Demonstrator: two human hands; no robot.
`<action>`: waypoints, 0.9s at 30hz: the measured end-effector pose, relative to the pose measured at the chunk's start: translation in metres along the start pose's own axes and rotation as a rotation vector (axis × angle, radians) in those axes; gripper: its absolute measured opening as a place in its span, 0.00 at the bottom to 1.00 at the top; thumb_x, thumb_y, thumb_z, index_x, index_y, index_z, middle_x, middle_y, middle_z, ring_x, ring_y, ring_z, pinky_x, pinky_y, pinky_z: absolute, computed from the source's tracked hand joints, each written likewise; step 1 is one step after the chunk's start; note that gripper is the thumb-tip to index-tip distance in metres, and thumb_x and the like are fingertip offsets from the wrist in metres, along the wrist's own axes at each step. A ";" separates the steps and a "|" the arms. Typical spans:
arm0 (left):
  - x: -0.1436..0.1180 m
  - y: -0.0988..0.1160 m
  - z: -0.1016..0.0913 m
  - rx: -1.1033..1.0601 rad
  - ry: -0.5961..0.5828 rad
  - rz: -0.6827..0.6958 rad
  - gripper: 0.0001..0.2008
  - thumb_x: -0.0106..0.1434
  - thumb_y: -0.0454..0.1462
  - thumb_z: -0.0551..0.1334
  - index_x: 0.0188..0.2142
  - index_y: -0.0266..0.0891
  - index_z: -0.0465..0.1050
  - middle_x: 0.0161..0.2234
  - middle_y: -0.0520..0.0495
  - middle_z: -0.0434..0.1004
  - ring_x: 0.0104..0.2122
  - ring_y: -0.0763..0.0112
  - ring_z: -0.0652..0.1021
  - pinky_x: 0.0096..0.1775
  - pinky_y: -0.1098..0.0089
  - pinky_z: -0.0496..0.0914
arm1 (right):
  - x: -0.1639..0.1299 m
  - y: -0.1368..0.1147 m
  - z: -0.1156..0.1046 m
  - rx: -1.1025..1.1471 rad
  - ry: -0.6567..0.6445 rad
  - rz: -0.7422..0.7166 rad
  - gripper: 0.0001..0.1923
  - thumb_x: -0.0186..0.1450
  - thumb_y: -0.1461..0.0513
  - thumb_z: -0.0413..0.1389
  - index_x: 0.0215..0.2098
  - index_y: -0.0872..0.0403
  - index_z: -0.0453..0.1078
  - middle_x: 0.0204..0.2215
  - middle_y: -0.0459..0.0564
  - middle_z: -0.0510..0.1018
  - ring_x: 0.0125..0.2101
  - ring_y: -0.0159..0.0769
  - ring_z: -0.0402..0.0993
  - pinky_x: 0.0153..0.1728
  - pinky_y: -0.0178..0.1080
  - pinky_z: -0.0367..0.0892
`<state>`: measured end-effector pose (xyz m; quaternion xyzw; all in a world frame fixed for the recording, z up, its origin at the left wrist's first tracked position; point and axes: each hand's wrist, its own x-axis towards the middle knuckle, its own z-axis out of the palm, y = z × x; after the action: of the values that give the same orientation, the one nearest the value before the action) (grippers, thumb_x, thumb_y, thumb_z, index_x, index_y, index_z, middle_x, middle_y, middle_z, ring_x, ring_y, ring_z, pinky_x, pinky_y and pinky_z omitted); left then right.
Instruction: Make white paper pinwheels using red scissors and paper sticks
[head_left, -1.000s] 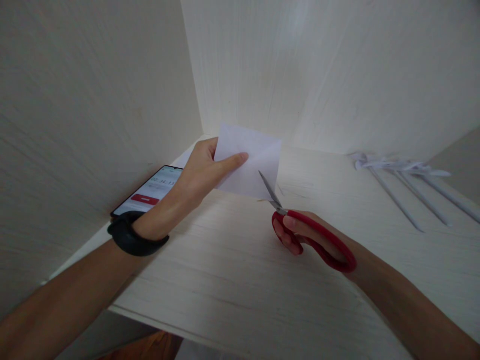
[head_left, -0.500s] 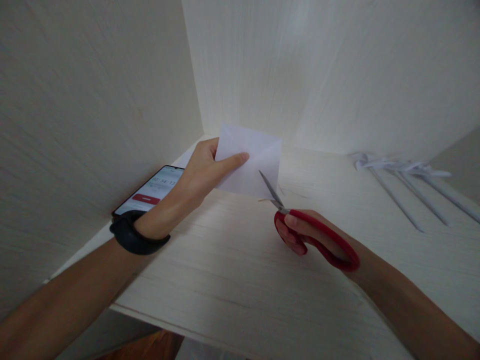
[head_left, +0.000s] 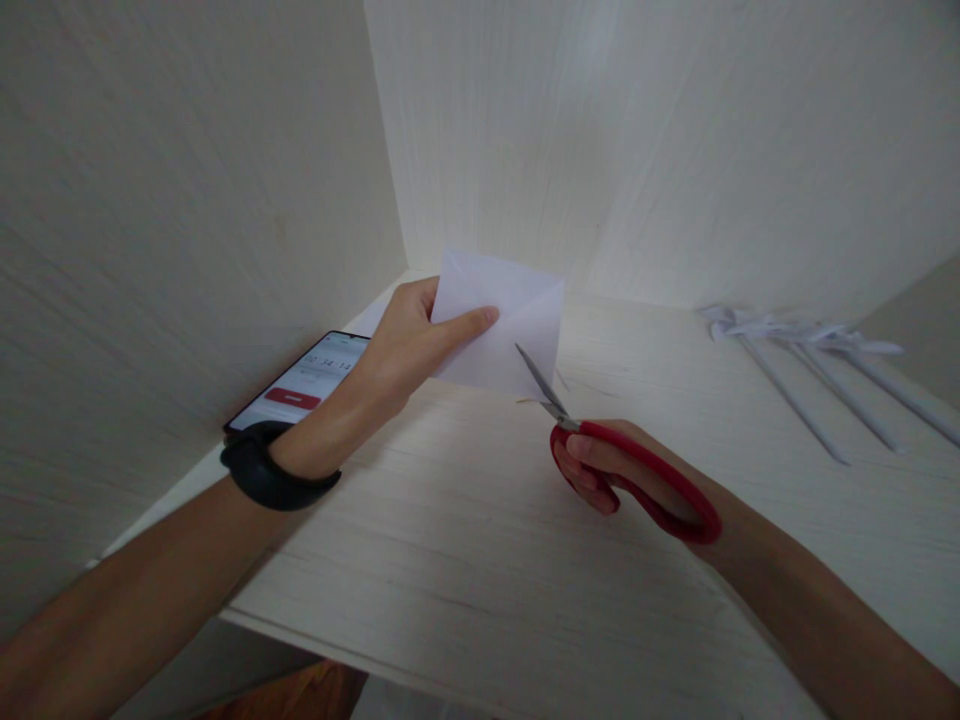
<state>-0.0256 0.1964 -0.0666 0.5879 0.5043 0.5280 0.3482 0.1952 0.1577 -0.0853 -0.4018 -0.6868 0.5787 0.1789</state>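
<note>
A view from the head looks down at a pale wooden bench (head_left: 465, 560) set in a corner between two pale walls. The left hand (head_left: 409, 345), with a black band on its wrist, pinches a folded white sheet of paper (head_left: 517, 325) between thumb and forefinger and holds it upright above the bench. The right hand (head_left: 607, 470) is closed through the loops of red-handled scissors (head_left: 637, 480); the blades sit narrowly parted at the paper's lower right edge. Compared with a second ago, the blade tips have crept only slightly along that edge and the paper has barely shifted, so the cut appears to be advancing slowly. A phone (head_left: 304, 385) with a lit screen lies at the left by the wall. At the far right lie several white paper pinwheels on sticks (head_left: 810, 350).
</note>
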 end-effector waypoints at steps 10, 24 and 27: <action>0.001 -0.003 0.000 -0.011 0.000 0.007 0.17 0.51 0.46 0.66 0.36 0.38 0.77 0.33 0.45 0.79 0.31 0.62 0.78 0.29 0.70 0.70 | 0.002 0.002 0.001 0.002 0.015 -0.006 0.27 0.65 0.43 0.47 0.19 0.52 0.55 0.16 0.42 0.61 0.17 0.27 0.54 0.20 0.36 0.50; 0.001 -0.003 0.000 -0.018 0.007 0.014 0.15 0.51 0.45 0.66 0.36 0.38 0.78 0.34 0.45 0.80 0.31 0.62 0.78 0.29 0.69 0.71 | 0.002 0.002 0.001 -0.025 0.041 -0.011 0.28 0.65 0.42 0.47 0.17 0.52 0.54 0.15 0.42 0.59 0.18 0.28 0.54 0.22 0.37 0.51; 0.001 -0.004 0.000 -0.023 0.003 0.012 0.16 0.51 0.45 0.66 0.36 0.38 0.78 0.33 0.45 0.80 0.31 0.62 0.78 0.29 0.69 0.71 | 0.002 0.001 0.002 -0.017 0.049 -0.021 0.28 0.65 0.42 0.47 0.18 0.52 0.54 0.15 0.42 0.59 0.18 0.28 0.54 0.23 0.37 0.51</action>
<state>-0.0262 0.1983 -0.0699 0.5863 0.4950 0.5366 0.3510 0.1931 0.1585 -0.0876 -0.4102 -0.6913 0.5609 0.1981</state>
